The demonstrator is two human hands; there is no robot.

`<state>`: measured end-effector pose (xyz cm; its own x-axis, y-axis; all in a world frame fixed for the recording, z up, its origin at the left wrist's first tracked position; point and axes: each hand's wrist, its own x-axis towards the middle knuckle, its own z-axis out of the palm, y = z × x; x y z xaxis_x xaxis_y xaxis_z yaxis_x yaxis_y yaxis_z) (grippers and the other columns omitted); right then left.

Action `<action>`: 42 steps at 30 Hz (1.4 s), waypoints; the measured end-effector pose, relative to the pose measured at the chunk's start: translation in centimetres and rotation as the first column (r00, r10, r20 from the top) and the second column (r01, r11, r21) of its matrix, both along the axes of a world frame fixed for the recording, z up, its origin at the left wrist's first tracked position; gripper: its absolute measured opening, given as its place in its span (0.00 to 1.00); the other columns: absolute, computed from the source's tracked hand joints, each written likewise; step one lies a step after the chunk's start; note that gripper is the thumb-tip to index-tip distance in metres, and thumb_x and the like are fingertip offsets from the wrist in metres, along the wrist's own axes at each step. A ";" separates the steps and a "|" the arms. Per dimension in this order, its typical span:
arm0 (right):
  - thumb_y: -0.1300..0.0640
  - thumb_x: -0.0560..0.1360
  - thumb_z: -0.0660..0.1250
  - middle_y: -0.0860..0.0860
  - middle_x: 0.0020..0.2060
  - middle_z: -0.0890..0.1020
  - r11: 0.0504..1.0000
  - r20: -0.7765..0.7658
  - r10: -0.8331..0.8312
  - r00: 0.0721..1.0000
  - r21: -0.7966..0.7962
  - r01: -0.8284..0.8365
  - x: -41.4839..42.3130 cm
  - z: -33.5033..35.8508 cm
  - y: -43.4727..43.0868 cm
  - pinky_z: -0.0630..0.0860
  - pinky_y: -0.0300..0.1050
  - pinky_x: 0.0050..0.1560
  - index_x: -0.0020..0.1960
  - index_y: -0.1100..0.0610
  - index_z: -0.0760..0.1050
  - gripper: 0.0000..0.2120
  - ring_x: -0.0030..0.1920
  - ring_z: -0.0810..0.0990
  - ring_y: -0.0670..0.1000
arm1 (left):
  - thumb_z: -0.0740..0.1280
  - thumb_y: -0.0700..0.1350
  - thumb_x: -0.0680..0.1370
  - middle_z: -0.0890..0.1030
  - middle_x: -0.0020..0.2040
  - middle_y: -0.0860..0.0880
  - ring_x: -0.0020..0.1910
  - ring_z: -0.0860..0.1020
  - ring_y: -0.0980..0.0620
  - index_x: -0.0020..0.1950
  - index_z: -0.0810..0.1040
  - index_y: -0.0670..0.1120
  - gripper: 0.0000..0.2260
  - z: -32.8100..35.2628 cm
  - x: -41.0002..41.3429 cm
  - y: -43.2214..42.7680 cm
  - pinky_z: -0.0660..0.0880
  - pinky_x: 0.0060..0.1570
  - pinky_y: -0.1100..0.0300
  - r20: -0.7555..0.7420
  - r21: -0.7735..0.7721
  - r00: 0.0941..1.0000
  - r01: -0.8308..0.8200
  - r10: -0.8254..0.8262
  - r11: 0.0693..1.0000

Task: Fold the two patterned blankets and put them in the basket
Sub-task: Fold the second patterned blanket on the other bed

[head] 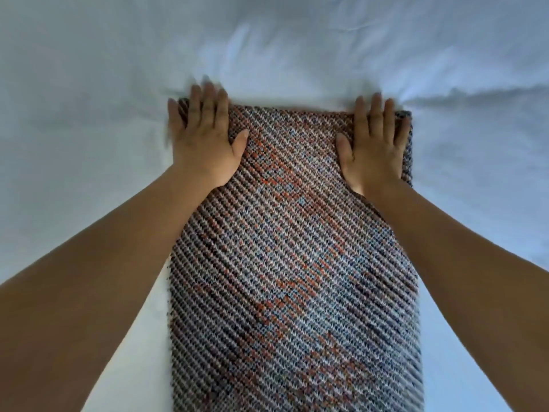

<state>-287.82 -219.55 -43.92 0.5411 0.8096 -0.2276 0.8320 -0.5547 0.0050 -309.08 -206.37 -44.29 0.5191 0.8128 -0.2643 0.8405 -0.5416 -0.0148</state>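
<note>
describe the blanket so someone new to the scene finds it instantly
A wrinkled white sheet fills the view. Down its middle lies the blanket, a long strip, with the left hand and right hand flat on its far corners. Its diagonal grey, blue and orange weave is the only pattern here.

Views: I have one, worn on the head.
Direction: I look forward and steeply down onto the patterned blanket (292, 263).
Nearness: close; blanket fills the frame's centre, its near end cut off.
Surroundings: white sheet (89, 84) around the blanket.
</note>
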 end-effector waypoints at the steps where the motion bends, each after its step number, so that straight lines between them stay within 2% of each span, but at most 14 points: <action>1: 0.42 0.79 0.43 0.56 0.76 0.43 0.997 -0.030 -0.004 1.000 0.072 0.006 -1.5 0.6 -0.3 0.35 0.58 0.71 0.76 0.55 0.40 0.31 0.75 0.40 0.56 | 0.42 0.59 0.79 0.42 0.77 0.43 0.75 0.40 0.45 0.76 0.40 0.43 0.30 0.8 0.1 -1.3 0.35 0.68 0.44 0.007 0.050 1.000 -0.010 0.009 0.999; 4: 0.45 0.79 0.41 0.53 0.75 0.43 0.970 -0.283 0.123 0.951 0.237 -0.054 -9.1 2.1 -3.8 0.30 0.49 0.70 0.75 0.57 0.41 0.29 0.75 0.38 0.52 | 0.43 0.53 0.79 0.47 0.77 0.42 0.74 0.42 0.46 0.75 0.43 0.41 0.28 3.0 -0.6 -8.5 0.37 0.68 0.45 0.156 0.114 0.988 -0.011 -0.007 0.993; 6: 0.46 0.79 0.39 0.48 0.73 0.39 0.962 -0.368 0.256 0.894 0.192 -0.196 -13.0 2.3 -7.9 0.26 0.44 0.68 0.74 0.54 0.37 0.27 0.72 0.33 0.47 | 0.40 0.53 0.79 0.45 0.77 0.44 0.72 0.38 0.50 0.74 0.39 0.43 0.26 3.0 -2.0 -14.1 0.36 0.68 0.48 0.180 -0.001 0.984 -0.006 0.006 1.000; 9: 0.45 0.80 0.41 0.49 0.72 0.40 0.950 -0.280 0.311 0.908 0.103 -0.294 -12.5 0.8 -12.1 0.29 0.47 0.70 0.72 0.53 0.35 0.26 0.71 0.34 0.47 | 0.38 0.56 0.80 0.44 0.77 0.45 0.72 0.35 0.53 0.73 0.36 0.45 0.25 1.3 -5.3 -18.7 0.33 0.68 0.53 0.111 -0.122 0.991 -0.057 0.071 0.991; 14: 0.41 0.78 0.37 0.55 0.75 0.45 0.992 -0.085 0.126 0.988 -0.007 -0.127 -7.9 -0.9 -16.4 0.39 0.53 0.72 0.74 0.56 0.38 0.30 0.74 0.42 0.55 | 0.36 0.62 0.77 0.44 0.77 0.44 0.75 0.42 0.48 0.75 0.39 0.44 0.32 -0.1 -7.6 -19.4 0.34 0.69 0.53 0.035 -0.083 0.989 -0.138 0.142 0.987; 17: 0.42 0.79 0.40 0.57 0.76 0.47 1.000 -0.084 0.014 0.996 -0.025 -0.016 -7.4 -0.5 -17.3 0.40 0.54 0.73 0.75 0.58 0.41 0.31 0.76 0.44 0.56 | 0.37 0.62 0.77 0.40 0.77 0.44 0.75 0.40 0.48 0.75 0.37 0.43 0.33 0.5 -7.8 -19.0 0.34 0.69 0.52 -0.010 -0.146 0.987 -0.159 0.159 0.976; 20: 0.43 0.79 0.43 0.57 0.76 0.45 0.992 -0.150 -0.073 0.986 0.093 0.088 -10.5 1.0 -17.1 0.37 0.53 0.73 0.75 0.59 0.40 0.31 0.75 0.41 0.55 | 0.40 0.59 0.78 0.41 0.76 0.44 0.75 0.40 0.47 0.75 0.38 0.43 0.31 2.0 -8.2 -21.6 0.36 0.70 0.50 0.123 -0.113 0.971 -0.192 0.206 0.975; 23: 0.44 0.79 0.43 0.56 0.75 0.47 0.976 -0.253 0.139 0.957 0.196 -0.090 -18.6 2.4 -20.5 0.37 0.51 0.73 0.75 0.60 0.42 0.30 0.74 0.42 0.54 | 0.47 0.52 0.79 0.51 0.74 0.45 0.74 0.50 0.47 0.74 0.48 0.40 0.27 3.3 -10.5 -29.2 0.47 0.69 0.46 0.278 -0.076 0.955 -0.085 0.103 0.993; 25: 0.47 0.79 0.46 0.58 0.74 0.56 0.954 -0.248 0.286 0.925 0.168 -0.250 -23.1 2.0 -24.2 0.45 0.57 0.72 0.74 0.62 0.50 0.29 0.74 0.52 0.57 | 0.51 0.49 0.77 0.61 0.72 0.41 0.71 0.61 0.41 0.72 0.59 0.38 0.26 2.5 -12.5 -33.0 0.52 0.66 0.41 0.240 -0.104 0.969 -0.036 0.060 0.994; 27: 0.46 0.77 0.48 0.60 0.72 0.61 0.968 -0.203 0.251 0.947 0.079 -0.239 -24.0 1.0 -26.6 0.48 0.59 0.69 0.74 0.60 0.56 0.29 0.73 0.59 0.60 | 0.51 0.51 0.77 0.65 0.71 0.39 0.70 0.64 0.39 0.71 0.63 0.38 0.27 1.3 -13.8 -34.0 0.53 0.65 0.40 0.192 -0.134 0.978 -0.053 0.079 0.990; 31: 0.40 0.76 0.46 0.60 0.74 0.57 1.000 -0.122 -0.001 0.993 -0.026 -0.002 -19.7 -0.3 -30.0 0.45 0.59 0.71 0.75 0.53 0.52 0.32 0.74 0.54 0.62 | 0.50 0.57 0.77 0.61 0.73 0.39 0.72 0.59 0.39 0.74 0.58 0.40 0.30 0.2 -15.6 -34.0 0.49 0.68 0.43 0.146 -0.158 0.982 -0.094 0.117 0.983; 34: 0.38 0.75 0.45 0.61 0.74 0.55 0.991 -0.131 -0.121 0.984 -0.079 0.111 -17.5 0.1 -32.2 0.49 0.60 0.71 0.75 0.53 0.51 0.33 0.74 0.53 0.62 | 0.48 0.59 0.77 0.57 0.74 0.38 0.73 0.56 0.40 0.75 0.55 0.41 0.32 0.3 -17.2 -34.4 0.47 0.69 0.47 0.110 -0.180 0.984 -0.121 0.142 0.976; 39: 0.38 0.74 0.43 0.62 0.75 0.52 0.994 -0.156 -0.086 0.984 -0.086 0.074 -16.7 1.3 -30.4 0.44 0.60 0.72 0.75 0.55 0.51 0.34 0.75 0.49 0.63 | 0.43 0.63 0.75 0.49 0.76 0.39 0.75 0.48 0.40 0.76 0.48 0.45 0.34 1.8 -15.6 -32.6 0.41 0.70 0.47 0.094 -0.188 0.982 -0.145 0.165 0.971; 42: 0.40 0.76 0.45 0.62 0.75 0.50 1.000 -0.168 -0.013 0.986 0.019 0.016 -15.2 2.2 -26.7 0.38 0.58 0.71 0.75 0.55 0.50 0.32 0.74 0.47 0.63 | 0.47 0.62 0.77 0.49 0.77 0.42 0.75 0.47 0.42 0.76 0.47 0.47 0.32 3.0 -12.5 -29.0 0.38 0.69 0.46 0.129 -0.132 0.992 0.021 -0.004 0.991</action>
<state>-303.02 -246.21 -41.70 0.5084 0.8072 -0.3001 0.8120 -0.5653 -0.1450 -321.59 -235.42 -41.32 0.5656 0.7682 -0.2998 0.8239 -0.5420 0.1655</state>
